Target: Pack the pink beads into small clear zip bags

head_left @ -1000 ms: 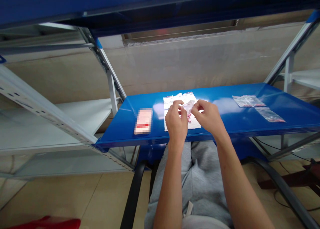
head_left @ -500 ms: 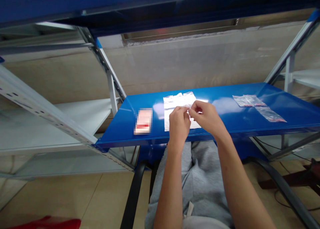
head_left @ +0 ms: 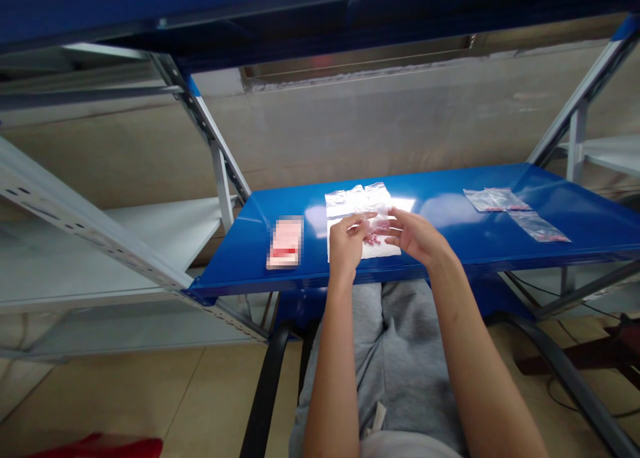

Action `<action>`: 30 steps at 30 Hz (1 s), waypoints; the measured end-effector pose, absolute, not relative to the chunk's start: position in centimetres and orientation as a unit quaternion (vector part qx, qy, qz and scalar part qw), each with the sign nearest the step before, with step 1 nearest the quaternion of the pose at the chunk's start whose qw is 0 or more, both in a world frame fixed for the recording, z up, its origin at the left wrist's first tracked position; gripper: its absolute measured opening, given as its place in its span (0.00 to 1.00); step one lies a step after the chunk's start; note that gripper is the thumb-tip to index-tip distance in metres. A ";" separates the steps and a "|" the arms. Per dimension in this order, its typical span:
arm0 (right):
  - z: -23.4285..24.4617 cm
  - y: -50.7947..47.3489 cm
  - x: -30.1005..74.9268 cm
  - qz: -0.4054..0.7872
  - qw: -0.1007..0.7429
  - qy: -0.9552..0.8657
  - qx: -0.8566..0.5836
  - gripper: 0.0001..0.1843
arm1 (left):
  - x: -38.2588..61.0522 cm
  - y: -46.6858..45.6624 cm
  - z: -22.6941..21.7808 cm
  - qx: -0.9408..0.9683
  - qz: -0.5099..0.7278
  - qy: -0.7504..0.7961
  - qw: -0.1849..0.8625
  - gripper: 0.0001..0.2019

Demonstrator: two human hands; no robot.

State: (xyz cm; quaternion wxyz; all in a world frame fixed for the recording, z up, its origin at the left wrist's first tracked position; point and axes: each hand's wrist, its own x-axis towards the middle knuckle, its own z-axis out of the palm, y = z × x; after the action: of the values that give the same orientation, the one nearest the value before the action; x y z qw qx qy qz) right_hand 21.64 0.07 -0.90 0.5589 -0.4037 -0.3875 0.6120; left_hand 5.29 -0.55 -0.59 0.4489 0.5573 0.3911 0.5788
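Between my hands is a small clear plastic bag (head_left: 379, 221), raised just over a white sheet (head_left: 336, 243) on the blue shelf. My left hand (head_left: 345, 246) pinches the bag's left side between thumb and fingers. At its right side, my right hand (head_left: 421, 237) has the thumb at the upper edge and the other fingers spread below, gripping it loosely. Small pinkish-red pieces (head_left: 372, 239) show under the bag; whether any lie inside it I cannot tell. More clear bags (head_left: 377, 190) lie along the sheet's far edge.
Flat clear bags with reddish edges (head_left: 495, 200) lie to the right on the blue shelf (head_left: 440, 245). A blurred pink-and-white item (head_left: 285, 243) sits to the left. Metal uprights (head_left: 213, 135) flank the workspace, and a blue upper shelf (head_left: 320, 18) hangs overhead. Black chair armrests (head_left: 270, 385) are below.
My hands have moved apart from their close pinch and turned, bringing the clear bag into view between them. The pinkish-red pieces now show. The items on either side stay put.
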 end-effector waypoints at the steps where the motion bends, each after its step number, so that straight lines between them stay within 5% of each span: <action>1: -1.0 0.0 21.6 0.632 0.547 -0.394 -0.382 0.17 | 5.3 -0.5 -0.6 0.549 0.579 0.388 0.461 0.08; 7: -1.7 0.4 22.1 0.613 0.568 -0.402 -0.374 0.20 | 5.3 -0.4 -0.6 0.523 0.558 0.384 0.517 0.09; 12: -2.3 1.0 23.1 0.572 0.605 -0.387 -0.397 0.24 | 4.9 0.7 -1.1 0.561 0.536 0.441 0.450 0.15; 22: -1.7 6.0 26.6 0.459 0.609 -0.420 -0.492 0.09 | 6.6 7.6 0.0 0.684 0.396 0.522 0.321 0.19; 27: -1.9 7.5 27.0 0.419 0.569 -0.471 -0.528 0.08 | 8.1 9.7 -0.3 0.652 0.370 0.575 0.328 0.14; 30: -2.3 7.7 26.8 0.400 0.552 -0.492 -0.542 0.08 | 8.6 10.3 -1.0 0.618 0.383 0.604 0.327 0.23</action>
State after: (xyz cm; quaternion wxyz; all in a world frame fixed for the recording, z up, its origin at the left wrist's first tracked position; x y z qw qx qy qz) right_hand 26.82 7.75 -2.31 0.5516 -0.5423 -0.4917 0.3999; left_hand 8.57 10.33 -1.03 0.3272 0.6177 0.6038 0.3831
